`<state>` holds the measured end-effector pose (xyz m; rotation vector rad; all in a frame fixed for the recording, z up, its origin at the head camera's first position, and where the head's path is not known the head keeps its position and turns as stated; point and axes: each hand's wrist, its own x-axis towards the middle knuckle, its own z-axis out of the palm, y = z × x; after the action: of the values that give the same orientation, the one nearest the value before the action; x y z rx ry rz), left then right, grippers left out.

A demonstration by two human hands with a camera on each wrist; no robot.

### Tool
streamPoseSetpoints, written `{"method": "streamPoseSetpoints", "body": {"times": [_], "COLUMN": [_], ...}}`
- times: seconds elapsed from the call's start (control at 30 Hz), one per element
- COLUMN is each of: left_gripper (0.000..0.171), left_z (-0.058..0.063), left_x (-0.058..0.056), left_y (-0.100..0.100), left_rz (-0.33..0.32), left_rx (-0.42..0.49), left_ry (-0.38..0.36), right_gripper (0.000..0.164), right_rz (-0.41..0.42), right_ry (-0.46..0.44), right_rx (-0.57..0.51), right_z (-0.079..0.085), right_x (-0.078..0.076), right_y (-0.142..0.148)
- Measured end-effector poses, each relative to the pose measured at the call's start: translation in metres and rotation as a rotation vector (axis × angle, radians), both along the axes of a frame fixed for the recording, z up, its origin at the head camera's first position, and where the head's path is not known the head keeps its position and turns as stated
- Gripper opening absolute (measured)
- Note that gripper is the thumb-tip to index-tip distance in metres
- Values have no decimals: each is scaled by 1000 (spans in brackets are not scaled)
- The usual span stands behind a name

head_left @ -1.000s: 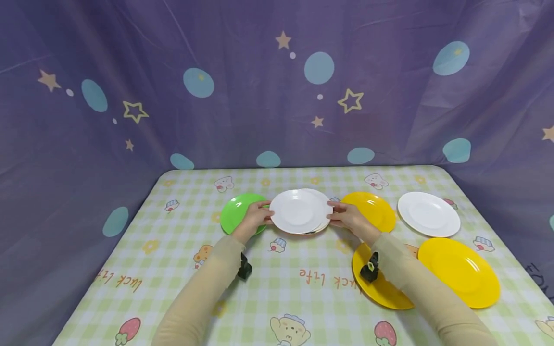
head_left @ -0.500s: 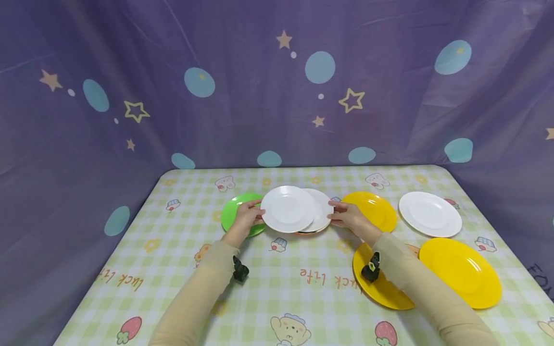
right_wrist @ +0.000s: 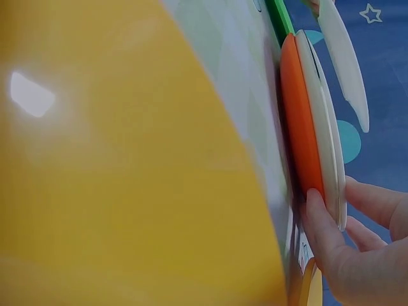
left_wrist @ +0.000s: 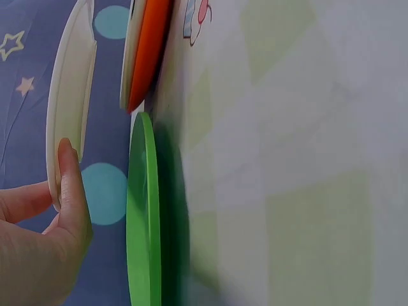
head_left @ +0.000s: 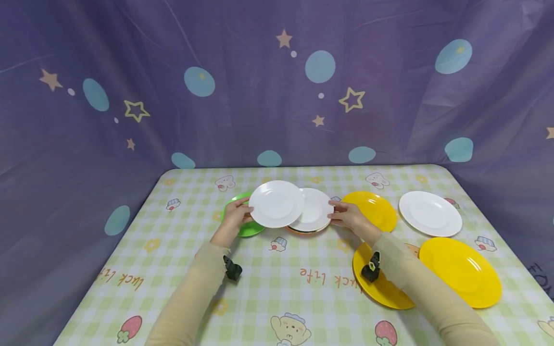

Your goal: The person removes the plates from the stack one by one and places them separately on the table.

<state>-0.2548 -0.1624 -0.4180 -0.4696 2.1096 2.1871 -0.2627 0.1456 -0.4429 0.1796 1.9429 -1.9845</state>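
My left hand [head_left: 233, 222] pinches the left rim of a white plate [head_left: 277, 204], thumb below and fingers above. That plate hangs tilted in the air, partly over the green plate [head_left: 250, 231] and partly over a small stack. The stack has a white plate [head_left: 318, 210] on top and an orange plate [right_wrist: 299, 115] at the bottom, with a pale rim between. At its right edge my right hand [head_left: 354, 221] grips the stack, thumb against the orange plate in the right wrist view. A gap separates the raised plate from the stack in both wrist views.
To the right lie a yellow plate [head_left: 372, 209], another white plate [head_left: 430, 214] and two larger yellow plates [head_left: 459, 274] nearer the front, one partly under my right forearm. A checked tablecloth [head_left: 268, 293] covers the table. A purple curtain [head_left: 259, 129] hangs behind.
My left hand has lifted the top white plate off the stack and carried it left and upward, uncovering the white plate beneath. The right hand has stayed on the stack.
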Motion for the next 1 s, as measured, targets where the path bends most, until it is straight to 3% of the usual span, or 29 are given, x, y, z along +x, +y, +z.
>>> {"method": "streamPoseSetpoints", "body": {"times": [0.3,0.67,1.0], "left_gripper": [45,46,49], "left_z": [4,3,4], "left_x": [4,6,11], "left_y": [-15,-33,-53], "left_rz": [24,71,108], "left_rx": [17,14,33], "left_ry": [-14,-38,-16], "right_gripper": [53,53,52], "right_rz": [4,9,-11], "right_ry": [10,-16,-14], "right_rx": [51,13,61], "right_z": [-12,4,-4], "right_x": [-7,2,-4], "right_y": [2,0,-1]}}
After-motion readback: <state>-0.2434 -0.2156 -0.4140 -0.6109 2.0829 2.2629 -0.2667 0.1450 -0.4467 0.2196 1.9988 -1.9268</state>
